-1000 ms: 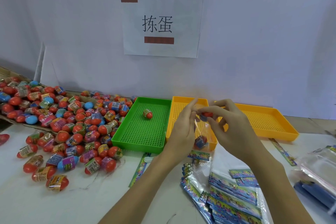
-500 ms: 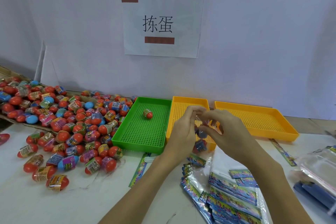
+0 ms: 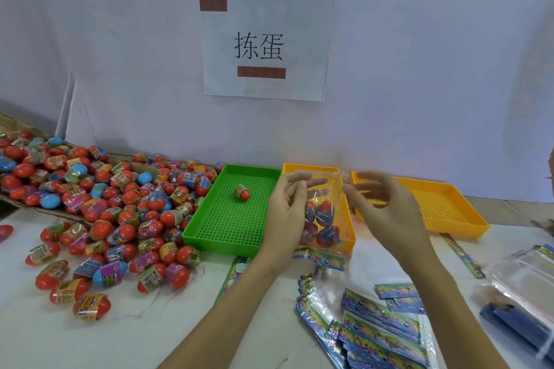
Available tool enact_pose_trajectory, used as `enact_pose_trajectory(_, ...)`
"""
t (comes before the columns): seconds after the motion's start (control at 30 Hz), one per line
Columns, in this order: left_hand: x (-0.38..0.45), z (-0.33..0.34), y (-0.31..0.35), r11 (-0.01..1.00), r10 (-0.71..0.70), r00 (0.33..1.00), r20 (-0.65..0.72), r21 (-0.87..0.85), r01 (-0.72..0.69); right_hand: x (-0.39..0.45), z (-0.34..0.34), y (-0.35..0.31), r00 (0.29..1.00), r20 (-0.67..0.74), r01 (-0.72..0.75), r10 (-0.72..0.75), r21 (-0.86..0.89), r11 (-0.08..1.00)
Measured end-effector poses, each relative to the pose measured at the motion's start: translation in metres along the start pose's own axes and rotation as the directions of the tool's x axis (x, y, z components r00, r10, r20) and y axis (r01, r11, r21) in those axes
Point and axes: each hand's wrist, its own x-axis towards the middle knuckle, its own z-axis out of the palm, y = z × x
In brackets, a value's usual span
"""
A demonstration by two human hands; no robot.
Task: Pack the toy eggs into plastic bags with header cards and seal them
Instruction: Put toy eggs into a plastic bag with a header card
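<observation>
bag (image 3: 325, 213) hangs mouth-up over tray (image 3: 349, 244), eggs (image 3: 322, 220) sunk low, freeing the top for sealing | left hand (image 3: 286, 210) pinches top at 9 o'clock | right hand (image 3: 382, 207) at 3 o'clock, blurred, hold unclear | spare bags (image 3: 380, 326) at 6 o'clock

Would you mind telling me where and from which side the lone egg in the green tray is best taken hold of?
Probably from straight above, pinching across its banded middle. The lone egg lies on its side on the green tray floor, with nothing touching it. The tray walls block a low sideways approach, and the rounded ends would likely slip from the fingers.
</observation>
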Motion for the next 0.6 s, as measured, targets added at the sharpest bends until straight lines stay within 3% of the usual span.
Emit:
enact_pose_trajectory(0.1, 0.001, 0.0, 0.001, 0.988, -0.071, 0.997, 0.025, -0.138, 0.074, -0.002, 0.008, 0.007, 0.953, 0.224, -0.245, 0.204, 0.175, 0.954)
enact_pose_trajectory(0.2, 0.001, 0.0, 0.003, 0.971, -0.122, 0.992, 0.044, -0.199, 0.128, -0.004, 0.014, 0.013, 0.934, 0.234, -0.335, 0.27, 0.317, 0.887)
enact_pose_trajectory(0.37, 0.002, -0.001, 0.005, 0.936, -0.271, 0.962, -0.046, -0.248, 0.251, -0.002, 0.012, 0.014, 0.92, 0.173, -0.392, 0.351, 0.396, 0.831)
enact_pose_trajectory(0.6, 0.004, -0.005, 0.008, 0.903, -0.34, 0.94, 0.006, -0.278, 0.329, -0.002, 0.01, 0.011, 0.923, 0.195, -0.384, 0.333, 0.375, 0.844)
